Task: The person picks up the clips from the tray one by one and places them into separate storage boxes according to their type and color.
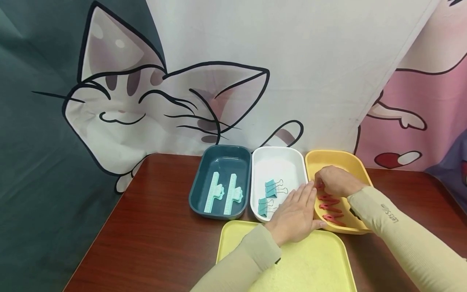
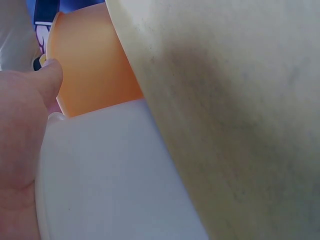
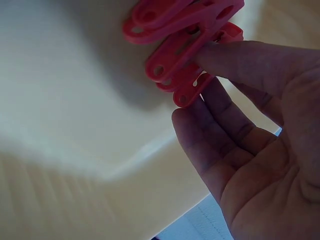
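My right hand (image 1: 335,181) reaches into the yellow bin (image 1: 346,159). There it pinches a red clothespin (image 3: 189,90) between thumb and fingers, at the far end of a row of red clothespins (image 1: 331,208). My left hand (image 1: 294,214) lies with straight fingers over the shared edge of the white bin (image 1: 279,156) and the yellow one, its thumb at the yellow bin's near rim. Teal binder clips (image 1: 270,189) lie in the white bin, partly covered by that hand. In the left wrist view, the left hand (image 2: 20,135) is beside the bins' outer walls.
A dark blue bin (image 1: 227,152) on the left holds two mint ruler-shaped clips (image 1: 231,194). In front of the bins lies a yellow tray (image 1: 313,267) on the brown table (image 1: 146,227). A cat-printed curtain (image 1: 226,36) hangs behind the table.
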### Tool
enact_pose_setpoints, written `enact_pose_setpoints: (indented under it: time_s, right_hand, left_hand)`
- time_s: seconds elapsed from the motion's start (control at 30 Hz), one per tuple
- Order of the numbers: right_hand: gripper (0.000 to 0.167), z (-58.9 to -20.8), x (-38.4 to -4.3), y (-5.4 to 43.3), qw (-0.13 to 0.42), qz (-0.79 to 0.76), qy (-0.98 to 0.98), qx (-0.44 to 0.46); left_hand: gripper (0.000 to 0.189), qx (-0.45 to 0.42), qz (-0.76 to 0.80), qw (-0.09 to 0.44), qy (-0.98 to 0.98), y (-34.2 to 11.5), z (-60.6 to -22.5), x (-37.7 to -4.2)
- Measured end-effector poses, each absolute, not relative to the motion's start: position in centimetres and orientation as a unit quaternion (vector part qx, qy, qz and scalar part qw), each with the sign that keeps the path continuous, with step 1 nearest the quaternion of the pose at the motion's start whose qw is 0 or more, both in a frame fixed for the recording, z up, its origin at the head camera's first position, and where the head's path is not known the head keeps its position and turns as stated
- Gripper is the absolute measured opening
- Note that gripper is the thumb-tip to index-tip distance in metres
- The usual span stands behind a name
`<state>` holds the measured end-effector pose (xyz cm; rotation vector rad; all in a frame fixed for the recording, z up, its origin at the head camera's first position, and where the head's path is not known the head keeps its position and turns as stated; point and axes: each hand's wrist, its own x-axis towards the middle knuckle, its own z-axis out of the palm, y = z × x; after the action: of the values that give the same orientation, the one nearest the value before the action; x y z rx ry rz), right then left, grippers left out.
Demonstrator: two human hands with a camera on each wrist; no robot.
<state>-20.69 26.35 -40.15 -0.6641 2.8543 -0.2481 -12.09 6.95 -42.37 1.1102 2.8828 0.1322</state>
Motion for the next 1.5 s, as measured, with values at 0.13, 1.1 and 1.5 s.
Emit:
enact_pose_setpoints:
  time_s: [0.13,1.1,1.5]
  right_hand:
    - [0.012,-40.3,-20.7,26.4,0.104,-0.084,0.965,-0.227]
    - [0.017,-39.2,-20.1,26.8,0.042,-0.074,0.966,-0.245]
    - [0.027,-38.4,-18.7,26.1,0.032,-0.089,0.98,-0.176]
  left_hand:
    - [0.084,0.359,0.043,0.025,0.932,6.9,-42.4,-12.1]
    - [0.085,0.361,0.039,0.022,0.931,7.0,-42.2,-12.1]
    - [0.091,0.355,0.02,0.026,0.934,7.2,-42.0,-12.1]
